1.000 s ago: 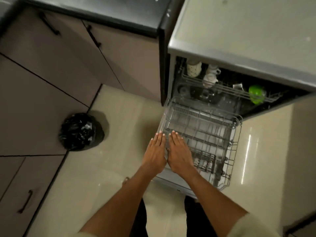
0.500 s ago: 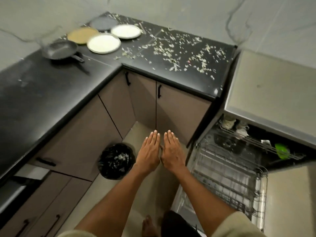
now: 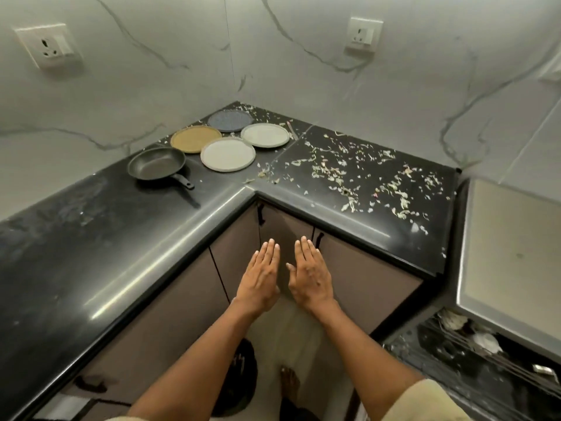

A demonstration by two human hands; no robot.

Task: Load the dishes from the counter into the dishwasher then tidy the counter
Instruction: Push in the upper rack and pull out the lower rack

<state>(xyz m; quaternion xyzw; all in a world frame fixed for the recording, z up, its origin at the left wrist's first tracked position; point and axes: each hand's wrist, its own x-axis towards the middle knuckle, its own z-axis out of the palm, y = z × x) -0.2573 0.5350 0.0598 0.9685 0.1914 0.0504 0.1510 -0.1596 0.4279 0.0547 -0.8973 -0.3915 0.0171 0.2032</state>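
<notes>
Loading not yet begun: left hand (image 3: 260, 278) and right hand (image 3: 309, 273) flat, released, empty; next, reach the nearest plate (image 3: 227, 154) on the desk (image 3: 100, 238).

The dishwasher (image 3: 510, 256) is cut off by the right edge; only its top panel and part of the open interior show. The items in its upper rack (image 3: 473, 344) are blurred and cannot be identified. The black bin bag (image 3: 243, 378) on the floor is largely hidden behind the left forearm (image 3: 194, 360). The scraps (image 3: 364, 177) scattered on the tabletop (image 3: 91, 238) are too small to identify. The tabletop runs out of view at the left edge.
</notes>
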